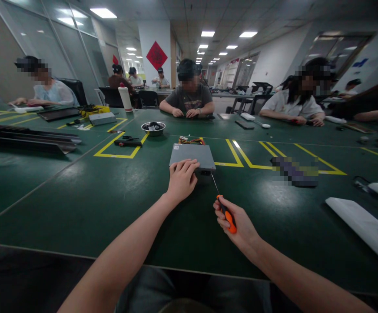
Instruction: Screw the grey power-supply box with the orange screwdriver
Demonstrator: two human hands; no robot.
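A grey metal computer power supply lies on the green table in front of me, its bundle of coloured wires at the far side. My left hand grips its near edge, fingers over the top and thumb down by the near face. Beside the thumb, a black socket shows on that face. In my right hand, closed around the handle, is an orange and black screwdriver. Its thin shaft points up and away, with the tip at the near right corner of the power supply; exact contact cannot be made out.
Beyond the power supply stands a metal bowl of dark small parts. Black tools lie left of it within yellow tape. Long dark metal panels are at left, a white casing at right. Several people sit around the table.
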